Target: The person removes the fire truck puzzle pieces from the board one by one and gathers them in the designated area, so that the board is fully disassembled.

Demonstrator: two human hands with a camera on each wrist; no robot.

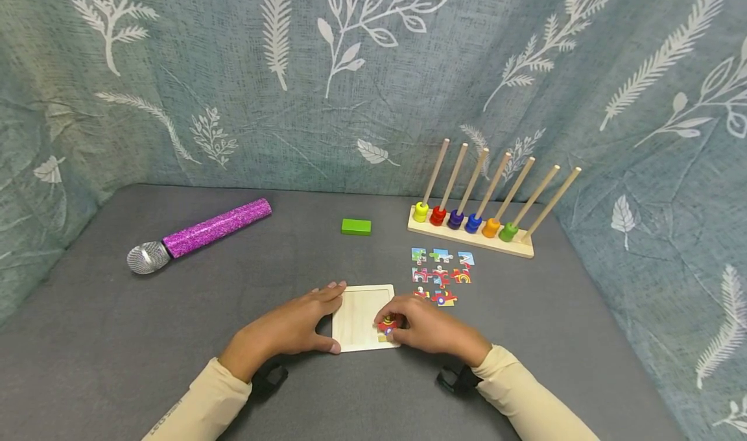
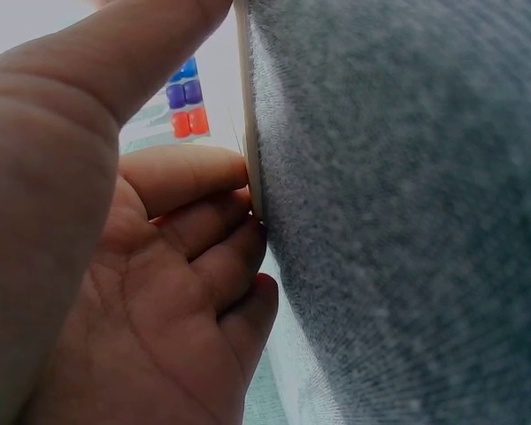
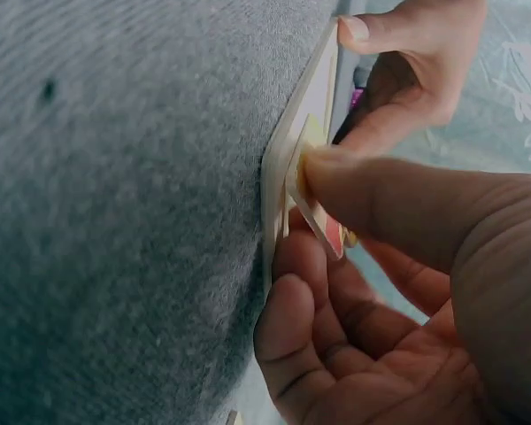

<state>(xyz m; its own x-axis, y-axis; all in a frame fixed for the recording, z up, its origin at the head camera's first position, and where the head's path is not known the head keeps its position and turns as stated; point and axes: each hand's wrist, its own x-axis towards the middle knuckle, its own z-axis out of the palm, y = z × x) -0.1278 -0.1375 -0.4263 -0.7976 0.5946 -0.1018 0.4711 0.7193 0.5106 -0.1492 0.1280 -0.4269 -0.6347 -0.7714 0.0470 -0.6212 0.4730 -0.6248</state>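
A square wooden puzzle tray (image 1: 357, 318) with a raised rim lies flat in the head view. My left hand (image 1: 297, 321) holds its left side, thumb by the near corner and fingers by the far one; in the left wrist view bent fingertips (image 2: 234, 181) touch the tray's edge. Over the near right corner, my right hand (image 1: 428, 324) pinches a red, blue and yellow puzzle piece (image 1: 386, 327). The right wrist view shows that piece (image 3: 323, 226) tilted against the tray, under the thumb. Several loose jigsaw pieces (image 1: 441, 275) lie in rows beyond my right hand.
A wooden peg stand (image 1: 467, 235) with coloured beads on most of its pegs is at the back right. At the back middle lies a green block (image 1: 356, 227). A purple glitter microphone (image 1: 216, 229) lies at the left. Patterned cloth (image 1: 292, 136) hangs behind the table.
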